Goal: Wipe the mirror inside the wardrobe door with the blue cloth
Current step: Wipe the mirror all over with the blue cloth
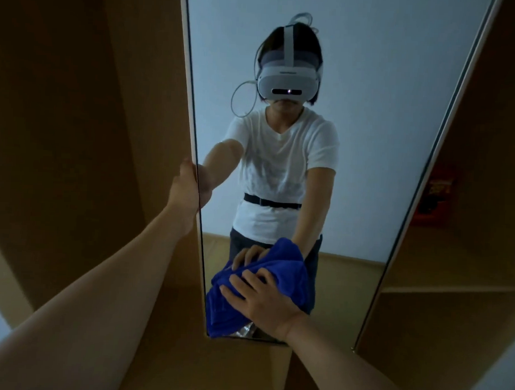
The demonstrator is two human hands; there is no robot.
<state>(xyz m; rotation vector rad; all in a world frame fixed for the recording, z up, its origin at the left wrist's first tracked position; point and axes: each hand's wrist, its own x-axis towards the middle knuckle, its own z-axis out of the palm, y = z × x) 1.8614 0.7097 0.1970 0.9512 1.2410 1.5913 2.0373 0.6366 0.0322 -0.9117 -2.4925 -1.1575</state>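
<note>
Mirror (354,140), tall and narrow, flat and glossy, set in a thin white frame on the inside of the wardrobe door (101,131), a smooth light-brown wooden panel. Blue cloth (288,271), soft and thick like terry or microfibre, bunched in deep folds, pressed against the lower part of the glass, just above the bottom edge of the frame, with its reflection touching it from above. Right hand (264,306) spread over the cloth, fingers (241,281) slightly bent and digging into the folds, holding the fabric to the glass. Left hand (186,189) higher up at the left edge of the mirror, curled around the edge of the door and its white frame; fingertips hidden behind the edge, seen only as a reflection. Both forearms bare, reaching forward from the lower corners of the view. Reflected in the glass: a person in a white short-sleeved shirt (281,154) with a dark belt (272,201), a white headset (287,86) with a thin looped cable, a plain pale wall behind, a strip of light wooden floor. At right, beyond the mirror frame, an open wardrobe compartment (451,289) of the same brown board with a horizontal shelf edge; something red higher inside, too blurred to tell.
</note>
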